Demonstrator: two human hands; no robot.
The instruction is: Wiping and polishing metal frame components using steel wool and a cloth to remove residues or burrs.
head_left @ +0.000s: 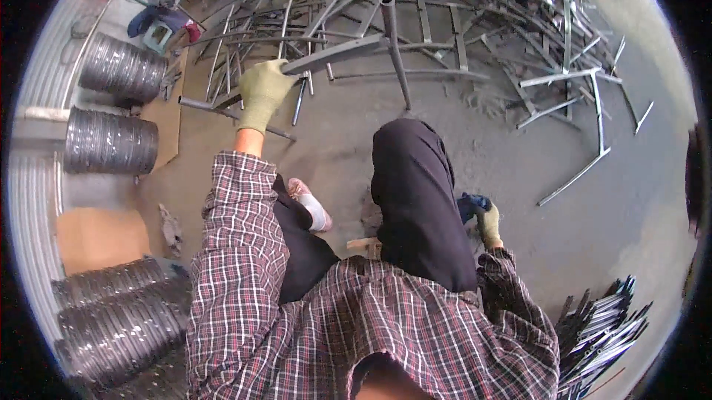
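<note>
In a pale green knitted glove, my left hand is closed round the flat crossbar of a grey metal tube frame. The frame is raised in front of me, one open-ended tube standing near my right knee and another tube passing beyond my left wrist. Low beside my right knee, my gloved right hand is closed on a dark blue thing. Its kind is unclear, and my leg partly hides it.
Similar metal frames lie heaped ahead, with a tangled pile at far right. Short tubes are stacked at lower right. Wrapped dark coils line the left wall near cardboard. A pale stool stands at far left.
</note>
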